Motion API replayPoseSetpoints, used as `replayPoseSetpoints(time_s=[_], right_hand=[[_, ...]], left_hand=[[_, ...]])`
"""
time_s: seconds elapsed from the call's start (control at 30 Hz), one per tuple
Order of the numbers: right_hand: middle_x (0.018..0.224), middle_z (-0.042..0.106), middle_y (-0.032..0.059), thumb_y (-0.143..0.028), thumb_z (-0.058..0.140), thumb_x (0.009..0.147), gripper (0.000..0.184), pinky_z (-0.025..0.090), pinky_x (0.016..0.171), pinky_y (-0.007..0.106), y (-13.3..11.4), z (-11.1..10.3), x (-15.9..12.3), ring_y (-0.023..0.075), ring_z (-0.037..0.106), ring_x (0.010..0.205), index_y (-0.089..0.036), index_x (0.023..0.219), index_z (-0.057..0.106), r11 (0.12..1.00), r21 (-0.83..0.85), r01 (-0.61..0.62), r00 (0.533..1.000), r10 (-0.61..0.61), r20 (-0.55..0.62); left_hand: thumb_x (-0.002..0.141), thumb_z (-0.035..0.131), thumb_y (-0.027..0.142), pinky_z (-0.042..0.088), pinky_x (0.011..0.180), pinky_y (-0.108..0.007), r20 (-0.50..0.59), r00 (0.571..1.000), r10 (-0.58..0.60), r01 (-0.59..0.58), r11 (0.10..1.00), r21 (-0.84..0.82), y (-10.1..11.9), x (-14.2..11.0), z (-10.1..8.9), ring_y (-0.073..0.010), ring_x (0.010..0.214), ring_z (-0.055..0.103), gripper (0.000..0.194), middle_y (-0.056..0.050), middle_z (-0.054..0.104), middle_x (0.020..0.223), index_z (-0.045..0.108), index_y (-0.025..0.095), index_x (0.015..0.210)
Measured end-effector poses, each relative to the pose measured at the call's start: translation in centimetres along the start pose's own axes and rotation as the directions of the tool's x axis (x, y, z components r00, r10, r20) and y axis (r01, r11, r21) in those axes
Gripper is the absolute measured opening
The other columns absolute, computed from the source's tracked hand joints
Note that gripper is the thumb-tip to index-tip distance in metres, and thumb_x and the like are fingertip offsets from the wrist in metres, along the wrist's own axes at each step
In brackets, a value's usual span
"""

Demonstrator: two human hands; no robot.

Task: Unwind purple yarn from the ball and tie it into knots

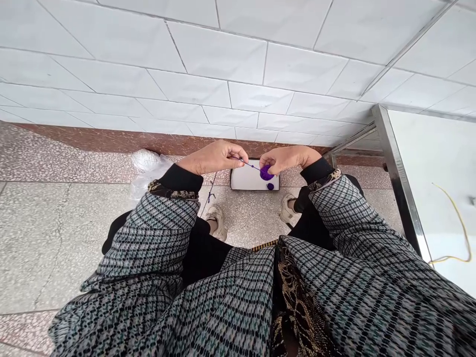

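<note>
Purple ball (265,174) sits in the right hand (285,158), thumb and fingers closed around it; seen above the right part of the tray (242,178). A purple strand (256,168) runs from the ball leftward to the left hand (218,157), whose thumb and fingertips pinch it. Strand looks straight between the hands; a small dark lump shows partway along.

Tray: white inside, dark rim, on the floor (245,218) between the shoes (218,223). A smaller ball (270,186) lies at its near right corner, apart from the held one. Left of the tray, loose yarn (211,197), with a tangle, hangs or lies near the left shoe; cannot tell which. Farther left, by the left cuff: white yarn (145,160) and a clear bag (139,184).

Far side: tiled wall (223,52). Right: metal-edged table (435,158) bearing a yellow cord (461,224).
</note>
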State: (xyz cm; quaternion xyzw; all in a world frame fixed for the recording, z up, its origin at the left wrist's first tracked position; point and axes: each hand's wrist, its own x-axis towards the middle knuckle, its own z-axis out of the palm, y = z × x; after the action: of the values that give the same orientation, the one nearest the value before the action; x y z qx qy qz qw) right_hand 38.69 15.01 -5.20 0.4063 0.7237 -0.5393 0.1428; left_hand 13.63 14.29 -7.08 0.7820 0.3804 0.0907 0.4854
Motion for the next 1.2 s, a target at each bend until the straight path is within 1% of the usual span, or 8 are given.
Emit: replayPoseSetpoints(time_s=[0.2,0.4,0.63,0.7,0.8,0.93,1.03,1.2], right_hand=[[0.076,0.064,-0.0029,0.003,0.066,0.078,0.024,0.042,0.06,0.025,0.4,0.1,0.2,0.012,0.059,0.065,-0.014,0.096,0.067,0.991,-0.113,-0.072,0.997,0.07,-0.026],[0.079,0.067,-0.0006,-0.001,0.067,0.078,0.021,0.046,0.062,0.024,1.0,-0.2,0.2,0.0123,0.061,0.067,-0.014,0.095,0.069,0.995,-0.098,-0.031,0.999,0.03,-0.01],[0.087,0.069,0.0016,-0.003,0.07,0.074,0.024,0.053,0.063,0.026,1.6,0.6,0.9,0.0128,0.062,0.066,-0.015,0.096,0.067,0.977,0.213,-0.023,0.997,0.039,-0.071],[0.085,0.068,0.0013,-0.002,0.069,0.076,0.025,0.05,0.063,0.026,1.7,0.9,1.4,0.0129,0.06,0.065,-0.015,0.097,0.065,0.978,0.209,-0.008,0.961,0.065,-0.269],[0.085,0.064,0.0005,-0.002,0.066,0.078,0.026,0.044,0.067,0.025,1.4,1.2,2.3,0.0122,0.054,0.069,-0.016,0.099,0.06,0.984,0.117,0.138,0.795,-0.04,-0.606],[0.095,0.062,0.001,-0.008,0.062,0.082,0.026,0.041,0.064,0.024,0.4,1.4,2.7,0.0111,0.05,0.068,-0.018,0.105,0.055,0.946,0.11,0.306,0.678,-0.135,-0.722],[0.098,0.062,0.0019,-0.011,0.061,0.084,0.023,0.043,0.066,0.025,0.0,1.5,2.8,0.012,0.052,0.07,-0.018,0.104,0.053,0.941,0.122,0.315,0.712,-0.149,-0.686],[0.11,0.065,0.0103,-0.009,0.064,0.081,0.026,0.049,0.085,0.033,0.5,1.6,3.4,0.0219,0.058,0.092,-0.018,0.104,0.055,0.969,-0.172,0.175,0.655,-0.245,-0.715]], left_hand=[[0.082,0.067,0.021,0.042,0.078,-0.026,-0.07,0.997,0.037,-0.038,0.999,-0.016,0.4,0.0,0.1,-0.0148,0.077,0.059,0.01,-0.003,0.068,0.079,0.073,0.016,0.076],[0.09,0.06,0.022,0.046,0.078,-0.026,-0.081,0.996,-0.03,0.013,0.98,-0.2,-0.9,-0.3,-0.7,-0.0141,0.066,0.056,0.034,-0.005,0.061,0.064,0.064,0.016,0.057],[0.092,0.069,0.04,0.039,0.067,-0.027,0.021,0.946,-0.324,0.318,0.938,0.141,-3.7,1.1,-0.1,-0.0175,0.059,0.052,0.046,-0.006,0.06,0.061,0.061,0.017,0.053],[0.095,0.064,0.033,0.042,0.073,-0.029,-0.109,0.949,-0.296,0.314,0.925,0.216,-4.2,1.5,0.4,-0.0195,0.064,0.054,0.043,-0.006,0.059,0.063,0.057,0.018,0.054],[0.093,0.056,0.018,0.049,0.096,-0.032,-0.384,0.896,-0.221,0.289,0.949,0.128,-4.1,2.1,1.1,-0.0245,0.093,0.066,0.021,-0.009,0.071,0.084,0.07,0.015,0.079],[0.09,0.055,0.017,0.047,0.117,-0.039,-0.616,0.761,-0.204,0.053,0.966,-0.253,-2.9,2.7,2.1,-0.0244,0.128,0.063,0.042,-0.012,0.075,0.124,0.07,0.013,0.129],[0.094,0.053,0.026,0.055,0.109,-0.039,-0.575,0.795,-0.195,-0.148,0.857,-0.494,-1.8,2.9,2.7,-0.0234,0.121,0.069,0.043,-0.014,0.075,0.126,0.068,0.013,0.132],[0.093,0.06,0.032,0.04,0.05,-0.02,-0.319,0.899,-0.299,0.023,0.761,-0.648,-0.6,2.7,3.2,-0.0096,0.052,0.05,0.023,-0.004,0.065,0.075,0.069,0.012,0.1]])
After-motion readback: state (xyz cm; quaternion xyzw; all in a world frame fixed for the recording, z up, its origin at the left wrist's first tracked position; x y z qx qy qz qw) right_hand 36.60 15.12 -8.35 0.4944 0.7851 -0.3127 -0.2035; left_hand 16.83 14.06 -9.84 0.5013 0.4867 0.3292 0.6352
